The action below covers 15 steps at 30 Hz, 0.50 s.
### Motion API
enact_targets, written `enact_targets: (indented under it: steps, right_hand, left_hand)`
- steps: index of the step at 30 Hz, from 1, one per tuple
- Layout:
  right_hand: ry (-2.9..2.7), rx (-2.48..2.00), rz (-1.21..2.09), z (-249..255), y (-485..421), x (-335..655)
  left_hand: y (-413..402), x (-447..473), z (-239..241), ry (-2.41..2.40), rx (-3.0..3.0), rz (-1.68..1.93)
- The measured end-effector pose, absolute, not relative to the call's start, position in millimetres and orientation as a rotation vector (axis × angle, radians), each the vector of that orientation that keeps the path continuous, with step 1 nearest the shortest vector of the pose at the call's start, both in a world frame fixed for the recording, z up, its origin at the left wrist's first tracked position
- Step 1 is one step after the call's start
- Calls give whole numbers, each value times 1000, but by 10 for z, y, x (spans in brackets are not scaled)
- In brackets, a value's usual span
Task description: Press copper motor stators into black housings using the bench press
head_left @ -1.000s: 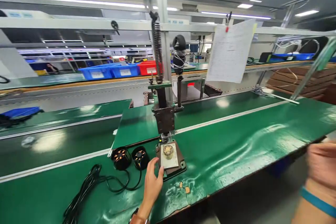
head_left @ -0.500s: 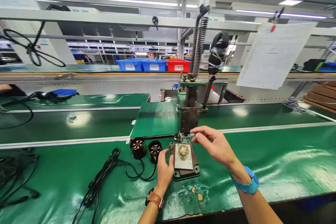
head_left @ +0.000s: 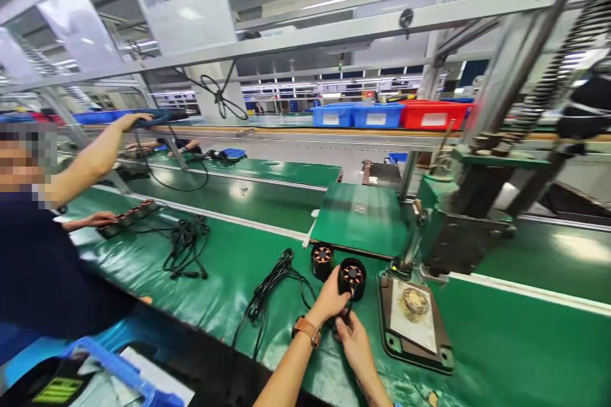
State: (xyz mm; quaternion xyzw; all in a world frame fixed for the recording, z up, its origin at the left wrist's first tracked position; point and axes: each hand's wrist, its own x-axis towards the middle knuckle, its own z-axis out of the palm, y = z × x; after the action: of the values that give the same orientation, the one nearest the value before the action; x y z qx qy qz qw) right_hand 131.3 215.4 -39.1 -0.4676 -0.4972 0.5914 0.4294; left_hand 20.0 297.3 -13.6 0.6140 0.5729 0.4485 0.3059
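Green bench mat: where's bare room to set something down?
Bare green mat lies right of the dark metal press base; the green rectangular board behind the two black round motors is largely free. Crowded: around your left hand and right hand, between the black cable bundle and that base.

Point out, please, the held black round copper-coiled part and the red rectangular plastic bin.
Held black round copper-coiled part [head_left: 353, 275], head view: top face with coils.
Red rectangular plastic bin [head_left: 432, 109], head view: front wall, above the label.

The left hand [head_left: 333, 297] hides part of the black motor [head_left: 354, 272]; the spring [head_left: 554, 76] runs off the right edge; bin labels [head_left: 329, 119] are too small to read.
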Motion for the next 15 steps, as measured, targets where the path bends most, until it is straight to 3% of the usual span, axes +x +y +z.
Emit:
enact_targets:
  steps: [5,9,15]
  right_hand:
    - [-931,-1017,1621,-288,2089,1185]
    - [-536,-784,1806,59,2054,1171]
    - [-205,-629,1902,395,2171,1005]
  left_hand:
    - [2718,-125,83,1620,1654,1249]
    - [2458,-844,246,1982,1558,1339]
    - [2436,-1693,183,2425,1297,944]
